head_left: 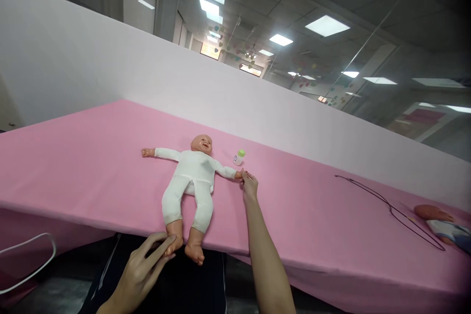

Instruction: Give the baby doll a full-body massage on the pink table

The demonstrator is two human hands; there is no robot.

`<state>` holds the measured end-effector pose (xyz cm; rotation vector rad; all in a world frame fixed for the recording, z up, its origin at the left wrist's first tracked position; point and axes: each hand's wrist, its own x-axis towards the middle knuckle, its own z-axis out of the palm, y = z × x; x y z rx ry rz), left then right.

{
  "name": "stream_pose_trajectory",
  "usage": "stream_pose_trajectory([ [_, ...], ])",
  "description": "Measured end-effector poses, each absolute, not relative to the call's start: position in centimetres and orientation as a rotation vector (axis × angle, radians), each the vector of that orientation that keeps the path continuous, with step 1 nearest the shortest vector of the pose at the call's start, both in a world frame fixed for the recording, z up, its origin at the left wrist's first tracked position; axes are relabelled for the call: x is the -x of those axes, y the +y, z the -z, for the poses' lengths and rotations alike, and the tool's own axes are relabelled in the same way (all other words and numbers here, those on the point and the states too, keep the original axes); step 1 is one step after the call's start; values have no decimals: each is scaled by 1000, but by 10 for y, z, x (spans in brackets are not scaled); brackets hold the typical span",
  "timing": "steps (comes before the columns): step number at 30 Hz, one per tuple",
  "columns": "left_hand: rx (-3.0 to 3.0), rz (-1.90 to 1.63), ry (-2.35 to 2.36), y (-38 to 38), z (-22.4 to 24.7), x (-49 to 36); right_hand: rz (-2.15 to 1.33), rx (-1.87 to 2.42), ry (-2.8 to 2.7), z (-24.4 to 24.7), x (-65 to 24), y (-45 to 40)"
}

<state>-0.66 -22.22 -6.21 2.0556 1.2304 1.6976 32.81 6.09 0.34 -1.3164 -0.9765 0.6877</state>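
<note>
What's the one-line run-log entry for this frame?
doll: face-up on pink cloth | left hand: touching its foot | right hand: pinching its hand | green-capped bottle: beside doll

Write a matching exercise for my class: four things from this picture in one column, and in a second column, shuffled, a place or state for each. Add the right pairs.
Column one
1. The person's left hand
2. The person's right hand
3. The small bottle
4. The dark cord

Column two
A. Topped with a green cap
B. At a hand of the white-clad doll
C. Lying in a long loop on the pink cloth
D. At a foot of the white-clad doll

Right pairs: 1-D, 2-B, 3-A, 4-C
</note>
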Motion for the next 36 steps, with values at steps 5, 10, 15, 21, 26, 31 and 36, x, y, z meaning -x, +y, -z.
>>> stream_pose_trajectory([
  [5, -1665, -1830, 1320, -201, 14, 25, -870, 1118, -825, -40, -311, 61],
  [10, -1511, -1666, 1171, -119, -49, 46, -871, 1008, -1130, -76, -262, 60],
  [15, -1300, -1504, 936, -41, -62, 40, -960, 1100, -1642, -73, -206, 42],
  [21, -1355, -1494, 971, -83, -41, 39, -821, 1093, -1421, -77, -218, 59],
  [26, -1446, -1440, 1186, -183, 4, 44, -793, 1225, -797, -61, -272, 76],
  [31, -1455, -1434, 1219, -219, 23, 48, -799, 1281, -714, -47, -300, 68],
  [36, -1395, -1614, 1200, -158, -25, 50, -779, 1067, -1087, -84, -276, 63],
])
